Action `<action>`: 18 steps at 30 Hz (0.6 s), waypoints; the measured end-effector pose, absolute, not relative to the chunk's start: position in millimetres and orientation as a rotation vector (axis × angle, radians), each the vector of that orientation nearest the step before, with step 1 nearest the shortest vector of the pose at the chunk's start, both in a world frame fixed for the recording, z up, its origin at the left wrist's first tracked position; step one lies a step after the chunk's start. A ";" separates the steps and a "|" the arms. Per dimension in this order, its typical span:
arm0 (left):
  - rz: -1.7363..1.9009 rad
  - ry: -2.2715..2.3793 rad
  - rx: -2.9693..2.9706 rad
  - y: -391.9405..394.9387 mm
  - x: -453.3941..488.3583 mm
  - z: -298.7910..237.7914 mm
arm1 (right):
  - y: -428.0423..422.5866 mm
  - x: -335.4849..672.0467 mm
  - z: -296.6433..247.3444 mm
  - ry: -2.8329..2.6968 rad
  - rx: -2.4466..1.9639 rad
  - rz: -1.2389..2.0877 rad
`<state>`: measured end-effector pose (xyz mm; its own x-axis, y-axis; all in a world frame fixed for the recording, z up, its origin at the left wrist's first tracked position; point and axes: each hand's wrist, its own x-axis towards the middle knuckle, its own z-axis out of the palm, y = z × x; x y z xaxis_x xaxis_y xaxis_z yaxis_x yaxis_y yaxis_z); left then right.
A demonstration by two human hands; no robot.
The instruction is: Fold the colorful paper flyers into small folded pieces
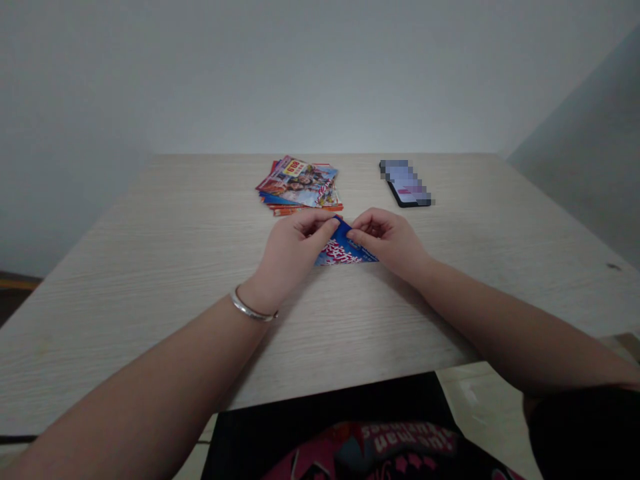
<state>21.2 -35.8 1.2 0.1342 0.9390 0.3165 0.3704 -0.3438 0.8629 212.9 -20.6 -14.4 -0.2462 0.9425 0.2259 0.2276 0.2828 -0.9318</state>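
Between my two hands is a blue printed paper sheet [345, 250] with red-and-white lettering, folded to a point at its top. My left hand [297, 243], with a silver bangle [247, 307] at the wrist, pinches the sheet near that top corner. Thumb and curled fingers of my right hand [387, 240] grip its upper right edge. The fingers partly cover the sheet, so its full shape is hidden. Just beyond my left hand lies a loose stack of colourful printed leaflets [305, 183].
A phone [407, 185] with a lit, pixelated screen lies at the back right of the pale wooden table [165, 247]. A white wall [320, 80] rises behind the table. The front edge of the table is close to my lap.
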 end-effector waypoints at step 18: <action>1.243 1.230 1.665 -39.3 24.6 5.5 | -20.9 214.0 -15.0 -1.719 -1.036 1.030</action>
<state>24.6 -39.3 5.5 0.0835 0.9560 0.2812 0.2715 -0.2933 0.9166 214.0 -20.9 -15.0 -0.2886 0.9248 0.2481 0.2177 0.3157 -0.9236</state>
